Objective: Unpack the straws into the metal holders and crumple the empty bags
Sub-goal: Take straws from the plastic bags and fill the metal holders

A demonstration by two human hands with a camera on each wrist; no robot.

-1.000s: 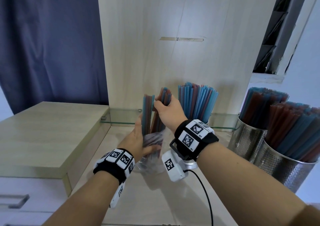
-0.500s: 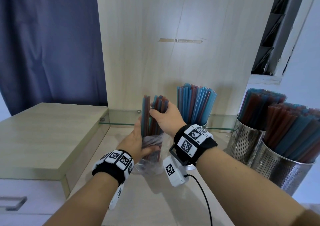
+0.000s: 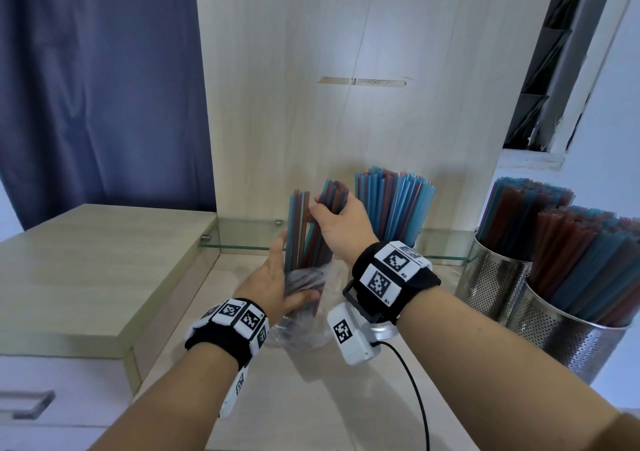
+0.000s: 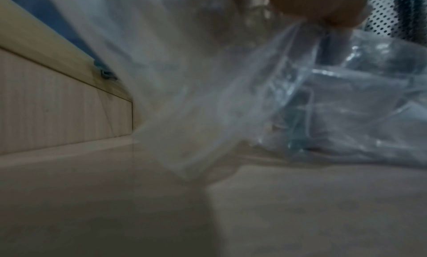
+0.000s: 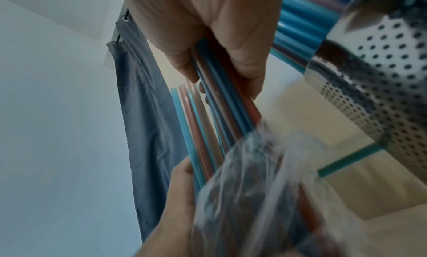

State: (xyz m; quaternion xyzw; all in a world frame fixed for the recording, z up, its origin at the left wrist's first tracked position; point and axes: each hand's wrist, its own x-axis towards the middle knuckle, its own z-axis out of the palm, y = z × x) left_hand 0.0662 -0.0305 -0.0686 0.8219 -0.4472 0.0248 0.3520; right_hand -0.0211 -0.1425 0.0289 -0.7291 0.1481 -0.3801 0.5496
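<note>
A clear plastic bag point(image 3: 304, 284) of blue and red straws point(image 3: 299, 229) stands upright on the counter. My left hand point(image 3: 277, 288) grips the bag's lower part with the straws inside; the bag point(image 4: 312, 105) fills the left wrist view. My right hand point(image 3: 341, 222) grips a bunch of the straws point(image 5: 221, 89) near their tops, tilted right, apart from the few left standing. A metal holder point(image 3: 398, 201) full of straws stands just behind my right hand. Two perforated metal holders point(image 3: 491, 288) point(image 3: 568, 333), also full, stand at the right.
A raised wooden cabinet top point(image 3: 86, 263) lies to the left, with a glass shelf point(image 3: 249, 236) along the back wall panel point(image 3: 346, 104). A dark curtain point(image 3: 97, 87) hangs at the left. A black cable point(image 3: 415, 391) runs down from my right wrist camera.
My right hand dipped slightly, then rose again with its bunch of straws, which now tilts right, apart from the rest. The left hand keeps its hold on the bag.
</note>
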